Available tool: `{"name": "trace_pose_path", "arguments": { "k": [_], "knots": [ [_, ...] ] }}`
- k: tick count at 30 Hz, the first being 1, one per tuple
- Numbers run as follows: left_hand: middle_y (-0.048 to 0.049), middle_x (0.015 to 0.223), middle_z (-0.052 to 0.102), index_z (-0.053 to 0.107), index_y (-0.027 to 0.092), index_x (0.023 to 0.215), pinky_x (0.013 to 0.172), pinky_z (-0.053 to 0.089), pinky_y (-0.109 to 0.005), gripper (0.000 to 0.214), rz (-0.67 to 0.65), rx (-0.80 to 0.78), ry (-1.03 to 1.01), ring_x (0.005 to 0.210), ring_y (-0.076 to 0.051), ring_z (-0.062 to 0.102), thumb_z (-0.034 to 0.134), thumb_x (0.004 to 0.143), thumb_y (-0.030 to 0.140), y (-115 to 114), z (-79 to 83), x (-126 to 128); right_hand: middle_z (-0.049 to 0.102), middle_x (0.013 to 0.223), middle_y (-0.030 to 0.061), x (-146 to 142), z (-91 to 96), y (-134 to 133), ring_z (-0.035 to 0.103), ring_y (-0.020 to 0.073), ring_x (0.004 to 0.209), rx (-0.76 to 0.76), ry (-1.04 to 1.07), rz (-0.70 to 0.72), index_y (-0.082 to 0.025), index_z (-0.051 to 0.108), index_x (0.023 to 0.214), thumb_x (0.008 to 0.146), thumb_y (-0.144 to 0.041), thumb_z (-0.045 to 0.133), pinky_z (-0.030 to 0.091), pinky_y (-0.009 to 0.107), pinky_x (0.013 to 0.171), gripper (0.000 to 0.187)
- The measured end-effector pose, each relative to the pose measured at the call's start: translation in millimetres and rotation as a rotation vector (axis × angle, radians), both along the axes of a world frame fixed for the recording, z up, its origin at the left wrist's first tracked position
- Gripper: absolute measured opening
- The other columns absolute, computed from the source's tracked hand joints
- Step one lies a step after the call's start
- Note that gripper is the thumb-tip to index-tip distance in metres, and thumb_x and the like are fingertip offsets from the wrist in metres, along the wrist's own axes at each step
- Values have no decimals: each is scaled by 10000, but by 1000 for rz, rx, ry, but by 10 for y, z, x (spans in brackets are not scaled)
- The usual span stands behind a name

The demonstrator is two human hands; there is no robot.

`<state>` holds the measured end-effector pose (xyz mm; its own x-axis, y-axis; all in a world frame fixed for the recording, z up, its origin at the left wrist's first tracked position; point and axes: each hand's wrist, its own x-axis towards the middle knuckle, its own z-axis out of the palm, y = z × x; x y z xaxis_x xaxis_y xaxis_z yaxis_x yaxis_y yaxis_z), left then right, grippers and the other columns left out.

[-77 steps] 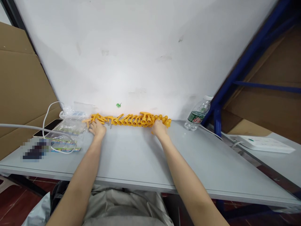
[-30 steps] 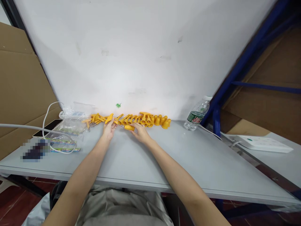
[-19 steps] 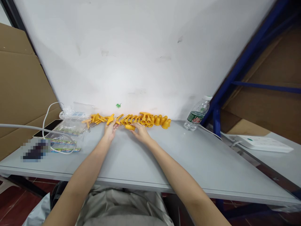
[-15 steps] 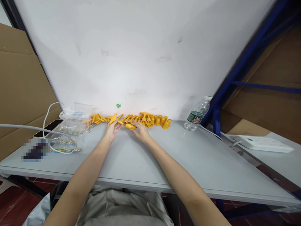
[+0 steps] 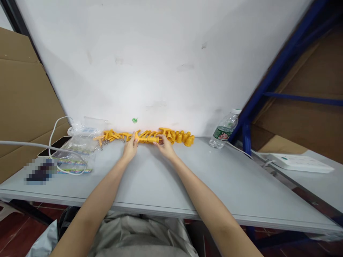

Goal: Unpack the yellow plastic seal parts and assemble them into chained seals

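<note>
My left hand (image 5: 130,148) pinches the T-shaped end of a yellow plastic T-handled piece (image 5: 142,139), whose stem points right. My right hand (image 5: 166,147) has its fingers closed on a yellow cylindrical plastic piece (image 5: 153,140). The two pieces lie end to end in one line between my hands; whether one is inside the other I cannot tell. Just behind them, a row of similar yellow T-handled parts rests along the wall. To the right of my right hand stand several yellow cup-shaped pieces (image 5: 189,140).
Left of my hands are more yellow parts (image 5: 109,135) with small chains, clear plastic bags (image 5: 77,144), a phone (image 5: 57,145) and a white cable (image 5: 50,139). A water bottle (image 5: 225,129) leans at the right. Beyond it lies a white power strip (image 5: 300,162). The grey table (image 5: 150,185) meets a white wall.
My left hand has shifted a little right and turned its T-handled piece level. The cylindrical piece in my right hand has moved slightly right and now lines up with it.
</note>
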<state>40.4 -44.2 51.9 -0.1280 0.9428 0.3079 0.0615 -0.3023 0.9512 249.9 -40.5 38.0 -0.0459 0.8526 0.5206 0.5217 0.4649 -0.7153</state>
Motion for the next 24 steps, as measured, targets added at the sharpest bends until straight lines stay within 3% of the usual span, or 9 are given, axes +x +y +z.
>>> {"name": "trace_pose_path", "arguments": {
  "k": [5, 10, 12, 15, 18, 21, 24],
  "knots": [
    [7, 667, 644, 701, 254, 1162, 835, 482, -289, 434, -90, 97, 195, 694, -200, 607, 741, 730, 224, -39, 32, -18, 687, 1141, 131, 63, -10, 43, 671, 218, 926, -81, 97, 20, -175, 599, 1190, 817, -411, 656, 543, 403, 868, 446],
    [66, 487, 472, 737, 254, 1026, 705, 465, -279, 350, -118, 27, 264, 503, -164, 525, 732, 694, 142, -4, 30, -52, 710, 1080, 110, 161, 67, -12, 695, 222, 891, -189, 208, 218, -181, 635, 1179, 751, -509, 722, 556, 401, 841, 547],
    [76, 475, 444, 734, 254, 986, 643, 452, -268, 330, -146, -4, 208, 449, -148, 498, 741, 681, 129, 2, 23, -52, 725, 943, 82, 182, 108, -54, 698, 215, 789, -230, 235, 233, -174, 680, 1051, 737, -590, 714, 559, 393, 806, 522],
    [78, 480, 443, 726, 248, 951, 571, 426, -252, 308, -198, -51, 119, 408, -128, 482, 759, 670, 124, -4, 18, -33, 675, 682, 58, 168, 151, -95, 642, 179, 579, -309, 253, 158, -172, 656, 709, 769, -739, 591, 545, 335, 657, 574],
    [78, 500, 463, 699, 242, 984, 545, 428, -248, 292, -212, -48, 198, 407, -121, 491, 746, 705, 170, -5, 14, -14, 576, 510, 41, 122, 175, -103, 536, 139, 420, -406, 279, 49, -186, 582, 570, 802, -821, 441, 478, 294, 508, 691],
    [72, 546, 509, 645, 232, 1082, 538, 452, -254, 301, -203, -22, 348, 429, -125, 523, 674, 783, 244, 17, -3, -16, 625, 582, 59, 104, 216, -114, 530, 124, 407, -463, 309, 21, -167, 639, 690, 823, -817, 408, 438, 275, 463, 702],
    [63, 581, 537, 597, 216, 1142, 528, 462, -247, 318, -180, -7, 427, 452, -123, 550, 610, 832, 284, 46, -30, -32, 719, 898, 91, 135, 273, -155, 641, 131, 555, -444, 327, 120, -167, 678, 1033, 808, -705, 595, 475, 257, 528, 588]
  ]
}}
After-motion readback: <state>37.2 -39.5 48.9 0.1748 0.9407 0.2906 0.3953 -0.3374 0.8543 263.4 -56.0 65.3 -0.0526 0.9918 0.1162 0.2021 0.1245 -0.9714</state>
